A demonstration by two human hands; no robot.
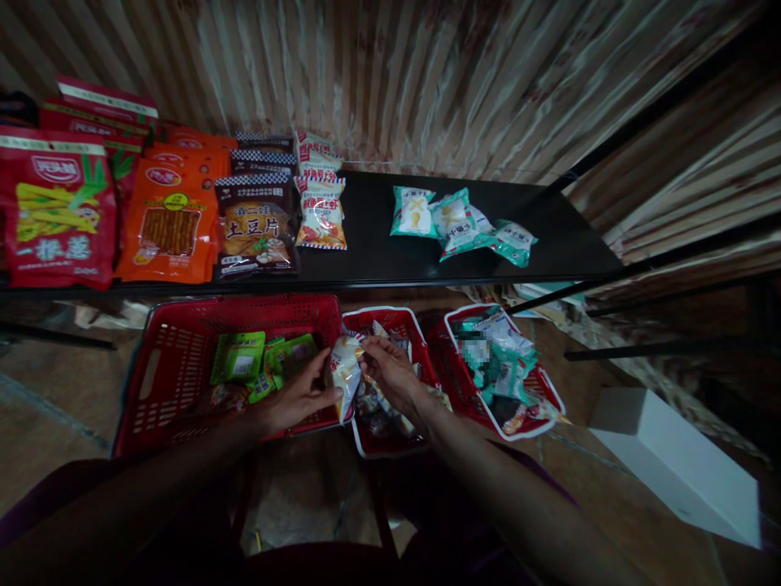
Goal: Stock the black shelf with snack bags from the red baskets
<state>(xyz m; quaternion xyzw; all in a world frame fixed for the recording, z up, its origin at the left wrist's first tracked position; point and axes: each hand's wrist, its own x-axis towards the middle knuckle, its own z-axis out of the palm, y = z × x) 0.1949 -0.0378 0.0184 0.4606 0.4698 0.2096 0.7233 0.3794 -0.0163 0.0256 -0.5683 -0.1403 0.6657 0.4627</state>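
Between my two hands is a white snack bag [346,370] with red lettering, tilted over the gap between two red baskets. My left hand [302,395] grips its left side, thumb in front. The fingers of my right hand [390,366] pinch its upper right edge. Below my right hand, the middle basket [359,443] holds more small bags, partly hidden by my hand and forearm. Left of it stands a larger red basket [176,325] with several green packets [241,358] inside. Similar white snack bags [320,213] stand in a row on the black shelf [372,244] above.
Brown potato-chip bags [256,224], orange packs [167,220] and red bags [58,207] fill the shelf's left side. Several teal bags [457,224] lie further right. At right are a basket [552,399] of teal bags and a white box [677,464] on the floor. Black metal bars cross the right side.
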